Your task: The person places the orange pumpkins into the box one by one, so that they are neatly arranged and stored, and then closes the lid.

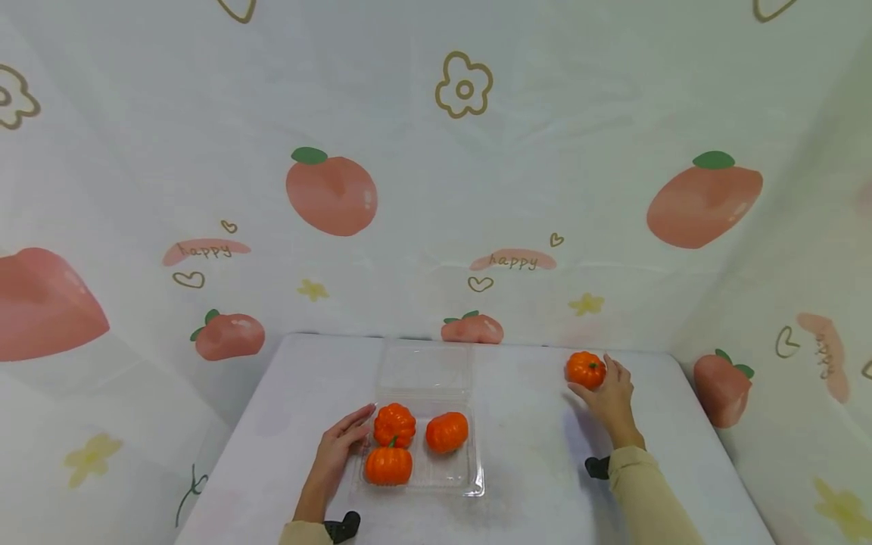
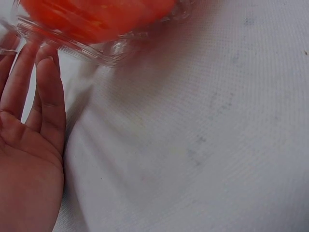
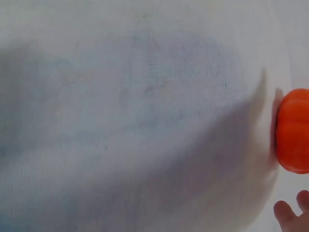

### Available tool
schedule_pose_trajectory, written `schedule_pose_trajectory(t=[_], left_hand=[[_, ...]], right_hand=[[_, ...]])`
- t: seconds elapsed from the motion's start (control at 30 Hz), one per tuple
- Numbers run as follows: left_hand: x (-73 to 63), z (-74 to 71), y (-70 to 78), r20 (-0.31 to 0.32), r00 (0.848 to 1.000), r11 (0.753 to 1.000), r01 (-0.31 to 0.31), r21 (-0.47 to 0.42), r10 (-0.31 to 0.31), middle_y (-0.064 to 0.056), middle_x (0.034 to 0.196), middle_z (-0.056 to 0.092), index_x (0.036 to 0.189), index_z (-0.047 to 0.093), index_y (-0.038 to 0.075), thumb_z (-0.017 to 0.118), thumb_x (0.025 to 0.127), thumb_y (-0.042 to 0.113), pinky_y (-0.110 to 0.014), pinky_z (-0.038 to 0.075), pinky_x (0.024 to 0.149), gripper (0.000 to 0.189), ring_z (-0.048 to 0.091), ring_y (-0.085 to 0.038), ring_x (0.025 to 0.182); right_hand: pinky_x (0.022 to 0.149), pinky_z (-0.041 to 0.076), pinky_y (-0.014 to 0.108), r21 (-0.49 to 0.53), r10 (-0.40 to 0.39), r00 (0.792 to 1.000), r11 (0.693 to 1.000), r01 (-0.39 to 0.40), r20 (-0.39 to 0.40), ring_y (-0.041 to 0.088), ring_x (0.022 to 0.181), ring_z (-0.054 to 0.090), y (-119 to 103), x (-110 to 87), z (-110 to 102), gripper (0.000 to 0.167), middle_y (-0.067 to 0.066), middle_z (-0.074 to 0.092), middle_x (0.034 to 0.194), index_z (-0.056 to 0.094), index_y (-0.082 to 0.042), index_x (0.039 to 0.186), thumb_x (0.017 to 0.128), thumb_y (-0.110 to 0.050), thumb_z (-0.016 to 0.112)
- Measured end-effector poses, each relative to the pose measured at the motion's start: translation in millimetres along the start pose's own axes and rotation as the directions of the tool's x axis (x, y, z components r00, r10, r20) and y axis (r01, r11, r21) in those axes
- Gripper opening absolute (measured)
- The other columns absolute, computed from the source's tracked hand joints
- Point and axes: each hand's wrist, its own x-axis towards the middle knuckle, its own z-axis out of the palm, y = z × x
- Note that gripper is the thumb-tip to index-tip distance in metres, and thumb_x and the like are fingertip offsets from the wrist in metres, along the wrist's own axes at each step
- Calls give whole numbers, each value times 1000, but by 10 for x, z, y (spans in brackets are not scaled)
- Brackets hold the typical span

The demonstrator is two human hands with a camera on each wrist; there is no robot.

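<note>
Head view: my right hand (image 1: 611, 397) at the lone pumpkin (image 1: 584, 370), my left hand (image 1: 337, 445) at the box

My right forearm, in its pale sleeve (image 1: 650, 496), stretches forward and slants inward over the desk (image 1: 524, 446). At its end my thumb and fingers are parted around the near side of the orange pumpkin, which sits just ahead of the palm and slightly left; they have not closed on it. In the right wrist view, fingertips (image 3: 284, 211) show a small gap from its skin.

My left hand is well to the left of the right one and nearer me, its fingers extended and loosely together along the outer left wall of the clear plastic box (image 1: 446, 475). Just right of those fingers, two pumpkins (image 1: 388, 466) touch inside the box; a third pumpkin (image 1: 446, 432) lies farther right, apart from them. The clear lid (image 1: 425, 369) is folded back beyond my left fingertips.
</note>
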Motion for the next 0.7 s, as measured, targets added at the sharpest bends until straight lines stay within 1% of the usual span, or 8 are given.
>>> schedule_pose_trajectory(t=[0.23, 0.43, 0.53, 0.63, 0.7], left_hand=[[4, 23, 12, -14, 1000, 1000, 1, -7, -1, -2, 148, 60, 141, 62, 16, 70, 95, 32, -21, 55, 79, 50, 65, -9, 93], [3, 6, 0, 1, 1000, 999, 0, -37, 0, -2, 148, 61, 141, 63, 15, 70, 95, 29, -21, 54, 78, 49, 64, -10, 88], [7, 6, 1, 1, 1000, 999, -3, -34, 3, -2, 147, 61, 141, 63, 15, 71, 94, 30, -22, 54, 77, 49, 64, -10, 88], [9, 8, 8, -1, 1000, 999, -1, -32, 1, -2, 147, 62, 140, 63, 16, 71, 94, 31, -22, 53, 76, 50, 63, -11, 86], [7, 7, 8, -4, 1000, 999, 4, -36, -4, -2, 147, 62, 140, 63, 16, 72, 93, 30, -22, 53, 76, 50, 62, -11, 86]], right_hand=[[114, 27, 71, 9, 3, 1000, 1000, -3, 1, 57, 137, 24, 14, 37, 49, 97, 38, 20, 154, 17, 5, 158, 90, -29, 77], [119, 22, 70, 27, 76, 996, 997, -77, 54, 55, 143, 20, -14, 45, 44, 97, 34, 15, 159, 11, 1, 161, 94, -31, 73], [120, 21, 69, 41, 110, 991, 993, -114, 78, 55, 145, 19, -6, 61, 29, 99, 34, 12, 161, 8, 0, 162, 95, -34, 72], [121, 21, 67, 48, 128, 988, 990, -132, 81, 53, 146, 20, 3, 77, 26, 96, 33, 12, 161, 9, 0, 162, 96, -34, 71], [121, 21, 67, 45, 125, 989, 991, -129, 80, 54, 146, 20, 9, 88, 26, 93, 34, 12, 160, 11, 2, 161, 98, -32, 69]])
